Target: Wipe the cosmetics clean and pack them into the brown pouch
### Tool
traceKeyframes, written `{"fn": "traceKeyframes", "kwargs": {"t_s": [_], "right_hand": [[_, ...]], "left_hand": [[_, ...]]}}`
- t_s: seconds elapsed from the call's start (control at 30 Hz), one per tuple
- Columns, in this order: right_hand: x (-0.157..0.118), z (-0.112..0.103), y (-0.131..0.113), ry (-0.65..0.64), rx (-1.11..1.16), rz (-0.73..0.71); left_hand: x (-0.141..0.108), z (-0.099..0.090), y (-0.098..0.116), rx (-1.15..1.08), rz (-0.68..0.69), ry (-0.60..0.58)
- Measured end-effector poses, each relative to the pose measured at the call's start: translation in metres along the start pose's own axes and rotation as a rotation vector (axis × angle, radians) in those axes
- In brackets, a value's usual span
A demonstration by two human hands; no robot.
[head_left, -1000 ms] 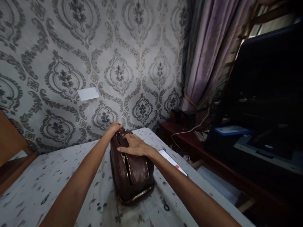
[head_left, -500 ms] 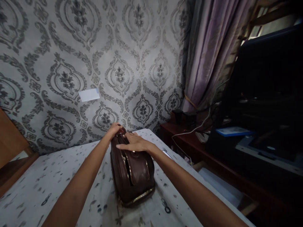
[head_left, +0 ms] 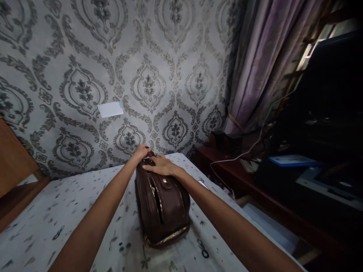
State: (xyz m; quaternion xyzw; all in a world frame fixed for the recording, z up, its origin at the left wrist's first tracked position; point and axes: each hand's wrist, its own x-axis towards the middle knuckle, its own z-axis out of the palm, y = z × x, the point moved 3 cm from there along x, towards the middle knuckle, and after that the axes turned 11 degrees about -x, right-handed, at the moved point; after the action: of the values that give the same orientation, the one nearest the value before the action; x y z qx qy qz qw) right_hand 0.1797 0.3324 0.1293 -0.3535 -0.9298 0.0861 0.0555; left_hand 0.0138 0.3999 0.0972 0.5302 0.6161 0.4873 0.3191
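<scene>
A dark brown leather bag (head_left: 174, 206) with gold zips sits on the patterned white sheet (head_left: 85, 200). One zip along its top is partly undone, leaving a dark slit. At the bag's far end my left hand (head_left: 141, 153) is closed around a brown handle (head_left: 149, 151), its fingertips partly hidden. My right hand (head_left: 161, 166) lies across the top near that end, fingers stretched and thumb apart. A flap with a gold stud (head_left: 165, 181) shows just in front of the right wrist.
Grey patterned wallpaper (head_left: 181, 90) with a white paper (head_left: 110, 109) on it rises behind the bed. To the right are a dark red table (head_left: 208, 155), a white cable (head_left: 244, 153) and a purple curtain (head_left: 258, 68). Wooden furniture (head_left: 15, 158) stands at left.
My right hand has slid toward the far end of the bag, uncovering the stud on the flap. My left hand stays at the handle. The view has shifted slightly.
</scene>
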Motion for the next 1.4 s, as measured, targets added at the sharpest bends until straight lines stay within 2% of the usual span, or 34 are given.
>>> {"fn": "traceKeyframes", "kwargs": {"t_s": [0.1,0.27,0.4,1.4], "right_hand": [[-0.004,-0.001,0.001,0.012,0.006,-0.013],[-0.027,0.001,0.000,0.073,0.059,-0.079],[-0.039,0.003,0.000,0.098,0.115,-0.069],[-0.046,-0.003,-0.014,0.142,0.135,-0.016]], "left_hand": [[-0.003,-0.001,0.003,-0.019,-0.019,-0.010],[-0.006,-0.001,0.006,-0.075,-0.007,0.012],[-0.006,0.000,0.005,-0.091,-0.016,0.015],[-0.017,0.001,0.019,-0.265,0.161,-0.081]]}}
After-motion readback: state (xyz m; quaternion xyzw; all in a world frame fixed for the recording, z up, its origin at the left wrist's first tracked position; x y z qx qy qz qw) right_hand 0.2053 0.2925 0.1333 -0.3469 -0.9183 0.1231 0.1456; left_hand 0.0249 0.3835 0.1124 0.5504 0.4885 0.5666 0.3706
